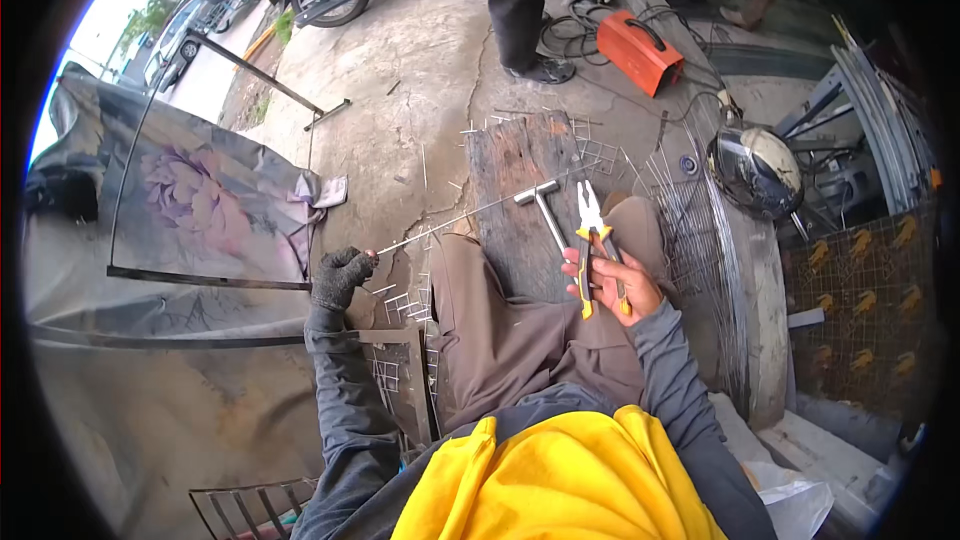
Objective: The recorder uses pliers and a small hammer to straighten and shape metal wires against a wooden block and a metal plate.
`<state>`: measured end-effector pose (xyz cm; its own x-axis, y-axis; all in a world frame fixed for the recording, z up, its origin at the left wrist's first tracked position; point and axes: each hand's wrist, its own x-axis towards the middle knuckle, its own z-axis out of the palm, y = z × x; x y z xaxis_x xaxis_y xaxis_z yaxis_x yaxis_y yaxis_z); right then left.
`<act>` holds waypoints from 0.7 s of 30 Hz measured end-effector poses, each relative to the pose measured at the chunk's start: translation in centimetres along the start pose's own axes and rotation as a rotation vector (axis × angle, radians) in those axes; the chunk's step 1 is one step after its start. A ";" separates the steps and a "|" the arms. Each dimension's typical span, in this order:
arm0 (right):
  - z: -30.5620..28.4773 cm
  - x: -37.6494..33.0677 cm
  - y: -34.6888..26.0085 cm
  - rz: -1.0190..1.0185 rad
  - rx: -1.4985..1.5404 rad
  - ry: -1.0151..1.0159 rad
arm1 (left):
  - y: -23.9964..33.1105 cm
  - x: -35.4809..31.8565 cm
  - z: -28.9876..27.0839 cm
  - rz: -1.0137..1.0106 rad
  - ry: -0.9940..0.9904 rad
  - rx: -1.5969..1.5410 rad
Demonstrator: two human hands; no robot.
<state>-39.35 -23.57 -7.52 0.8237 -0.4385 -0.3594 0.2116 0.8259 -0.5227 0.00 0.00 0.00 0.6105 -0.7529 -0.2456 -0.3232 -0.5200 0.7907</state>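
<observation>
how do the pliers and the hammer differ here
The pliers have yellow-and-black handles and are held in the bare right hand, jaws pointing up and away. The hammer is plain grey metal and lies untouched on the worn wooden plank. The pliers end in a tapered nose; the hammer ends in a crosswise head. Both are hand tools close together by the person's knee.
</observation>
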 end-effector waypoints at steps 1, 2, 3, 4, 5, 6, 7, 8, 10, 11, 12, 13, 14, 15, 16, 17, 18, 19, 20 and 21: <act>-0.1 0.0 0.0 0.019 0.021 -0.033 | -0.6 -0.2 0.3 -0.026 0.004 -0.054; -0.2 -0.1 -0.2 0.036 0.035 -0.069 | -1.2 -0.3 0.6 -0.051 0.014 -0.112; -0.3 -0.1 -0.4 0.028 0.052 -0.059 | -1.7 -0.4 0.8 -0.050 -0.003 -0.098; -0.3 -0.1 -0.7 0.046 0.050 -0.067 | -2.2 -0.5 1.0 -0.024 0.007 -0.141; -0.3 -0.2 -1.0 0.068 0.045 -0.076 | -2.7 -0.7 1.0 0.000 0.019 -0.186; -0.4 -0.2 -1.2 0.066 0.041 -0.065 | -3.1 -0.9 1.1 0.001 0.007 -0.217; -0.5 -0.3 -1.3 0.059 0.048 -0.058 | -3.4 -1.1 1.0 0.003 -0.003 -0.213; -0.5 -0.4 -1.4 0.058 0.065 -0.060 | -3.6 -1.4 0.7 0.016 -0.020 -0.213; -0.7 -0.3 -1.4 0.047 0.106 -0.053 | -3.8 -2.0 0.3 -0.013 -0.015 -0.224; -0.8 -0.3 -1.4 0.040 0.112 -0.068 | -3.8 -2.1 0.3 -0.011 -0.022 -0.219; -1.0 -0.3 -1.4 0.045 0.113 -0.071 | -3.8 -2.3 0.1 0.001 -0.019 -0.200; -1.1 -0.3 -1.4 0.049 0.118 -0.063 | -3.7 -2.5 0.0 0.010 -0.015 -0.180; -1.2 -0.2 -1.3 0.048 0.124 -0.074 | -3.6 -2.6 -0.3 0.009 -0.009 -0.158; -1.3 -0.2 -1.2 0.056 0.098 -0.073 | -3.5 -2.6 -0.5 0.009 -0.012 -0.155; -1.3 -0.1 -1.2 0.063 0.070 -0.061 | -3.4 -2.7 -0.6 0.023 -0.011 -0.191; -1.3 -0.2 -1.2 0.065 0.070 -0.071 | -3.4 -2.8 -0.7 0.050 -0.015 -0.229; -1.4 -0.3 -1.2 0.066 0.080 -0.081 | -3.4 -2.8 -0.7 0.037 -0.011 -0.233; -1.4 -0.3 -1.3 0.066 0.090 -0.091 | -3.3 -2.9 -0.8 0.031 -0.004 -0.220; -1.4 -0.2 -1.4 0.065 0.088 -0.091 | -3.3 -3.0 -0.9 0.037 -0.002 -0.208; -1.4 -0.2 -1.4 0.067 0.076 -0.103 | -3.3 -3.1 -1.0 0.027 0.004 -0.209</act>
<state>-40.54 -25.16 -7.75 0.8864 -0.3456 -0.3081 0.1903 0.8785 -0.4382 -0.09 4.41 -1.28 0.6066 -0.7636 -0.2212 -0.1824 -0.4046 0.8961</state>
